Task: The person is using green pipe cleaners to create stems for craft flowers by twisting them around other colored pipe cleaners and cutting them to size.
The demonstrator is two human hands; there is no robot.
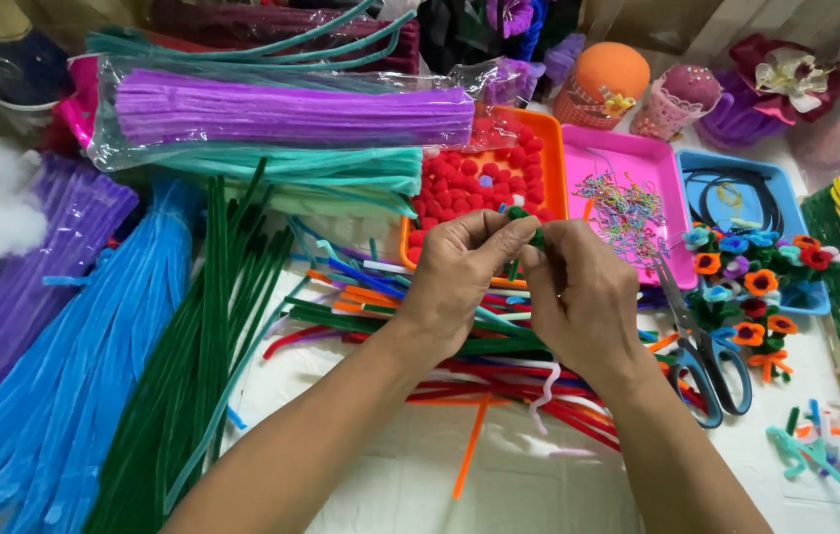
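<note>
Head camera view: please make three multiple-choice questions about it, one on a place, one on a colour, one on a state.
1. Where do the scissors lie?
A. right of the hands
B. inside the orange tray
C. on the blue bundle

2. What colour are most pompoms in the orange tray?
A. yellow
B. red
C. white

3. How is the dark green pipe cleaner piece held?
A. lying untouched
B. in one hand only
C. pinched by both hands

Answers: 1 A, they rest beside the right hand. 2 B, red fills it. 3 C, left hand and right fingertips meet on it.
</note>
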